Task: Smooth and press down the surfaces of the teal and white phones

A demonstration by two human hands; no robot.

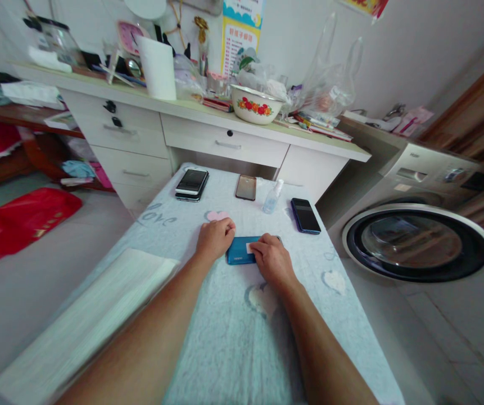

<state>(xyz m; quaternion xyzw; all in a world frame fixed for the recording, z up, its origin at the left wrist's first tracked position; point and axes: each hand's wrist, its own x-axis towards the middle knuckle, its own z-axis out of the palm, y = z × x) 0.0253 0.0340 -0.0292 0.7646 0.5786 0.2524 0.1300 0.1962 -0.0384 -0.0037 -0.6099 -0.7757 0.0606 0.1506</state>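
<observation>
A blue smartphone point(238, 256) lies face down on the cloth-covered table, its back toward me. My right hand point(272, 261) presses a small white wipe point(249, 247) against that back, fingers closed on it. At the phone's left end is my left hand point(215, 241), its fingers curled together; whether anything is inside them is hidden. Beyond my hands stand a clear spray bottle point(272, 199) and a brownish phone case point(246, 187). To the right lies a dark phone point(306, 216), screen up. A stack of phones point(191, 184) sits at the far left.
A folded pale cloth point(94, 315) lies along the table's left side. Behind is a white desk point(199, 126) with a flowered enamel bowl point(255, 107), a paper roll point(155, 67) and plastic bags. A washing machine point(414, 169) with a round door stands right.
</observation>
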